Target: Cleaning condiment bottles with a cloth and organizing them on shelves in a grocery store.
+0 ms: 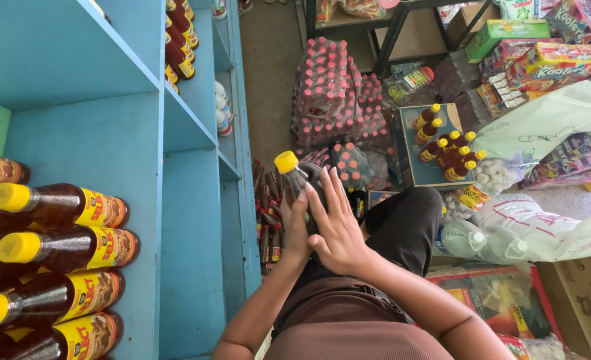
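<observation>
Both hands clasping one yellow-capped bottle (294, 175), left hand (295, 230) behind, right hand (339, 227) seemingly flat across.

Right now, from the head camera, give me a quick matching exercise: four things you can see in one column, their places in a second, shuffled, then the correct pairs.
Things:
1. Dark bottle with yellow cap
2. Row of yellow-capped bottles lying on their sides
3. Shrink-wrapped packs of red-capped bottles
4. Yellow-capped bottles standing upright

Places:
A. In an open carton on the floor
B. On the blue shelf, at left
C. Between the left hand and right hand
D. Stacked on the floor beyond the hands

Pairs: 1-C, 2-B, 3-D, 4-A
</observation>
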